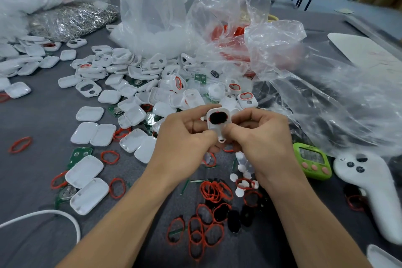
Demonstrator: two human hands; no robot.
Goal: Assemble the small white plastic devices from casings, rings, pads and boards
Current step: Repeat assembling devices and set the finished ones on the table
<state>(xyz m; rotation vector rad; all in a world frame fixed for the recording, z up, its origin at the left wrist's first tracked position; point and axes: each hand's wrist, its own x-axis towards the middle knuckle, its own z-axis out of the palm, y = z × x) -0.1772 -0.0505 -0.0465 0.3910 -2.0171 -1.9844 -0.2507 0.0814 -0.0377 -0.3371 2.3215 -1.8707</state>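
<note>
Both hands hold one small white casing (218, 125) above the table's middle. A black pad (218, 118) edged with a red ring fills its oval window. My left hand (185, 137) grips the casing's left side, and my right hand (258, 135) pinches its right side with thumb and fingers. Loose white casings (91, 132) lie scattered to the left. Red rings (214, 191) and black pads (233, 220) lie in front of my arms. Green boards (77, 155) show among the casings.
Clear plastic bags (304, 85) of parts rise behind and to the right. A green timer (312, 160) and a white controller (372, 193) lie at the right. A white cable (54, 213) curves at the lower left. A bag of metal rings (71, 19) sits far left.
</note>
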